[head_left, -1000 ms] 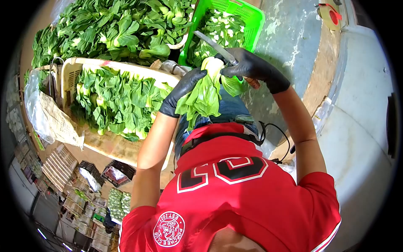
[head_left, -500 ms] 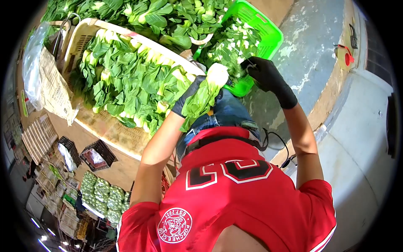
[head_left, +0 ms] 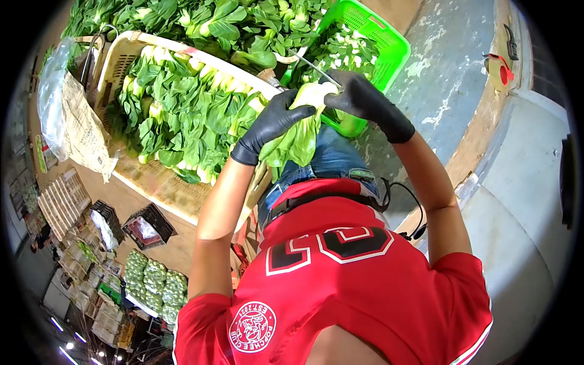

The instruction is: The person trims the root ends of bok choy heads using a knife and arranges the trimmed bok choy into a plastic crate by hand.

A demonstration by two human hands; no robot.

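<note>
My left hand (head_left: 277, 121), in a black glove, is closed around a head of bok choy (head_left: 295, 143). The bok choy's pale base points up and its leaves hang down over my lap. At that base is my right hand (head_left: 359, 100), also gloved in black, with its fingers closed on a knife (head_left: 319, 70). The thin blade sticks out up and to the left, over the base; the handle is hidden in the glove. Beside my left hand stands a cream plastic basket (head_left: 176, 45) with rows of bok choy (head_left: 188, 112). Trimmed leaves (head_left: 347, 55) lie in a green basket (head_left: 389, 45) beyond my right hand.
A heap of loose bok choy (head_left: 231, 27) lies behind the cream basket. Clear plastic and a woven sack (head_left: 88, 134) hang at its left end. Dark crates (head_left: 149, 225) and stacked bagged greens (head_left: 155, 283) are on the lower left. A red tape roll (head_left: 502, 73) lies at right.
My right hand has moved left from over the green basket to the bok choy's base, bringing the knife across it. My left hand has shifted slightly, still holding the bok choy.
</note>
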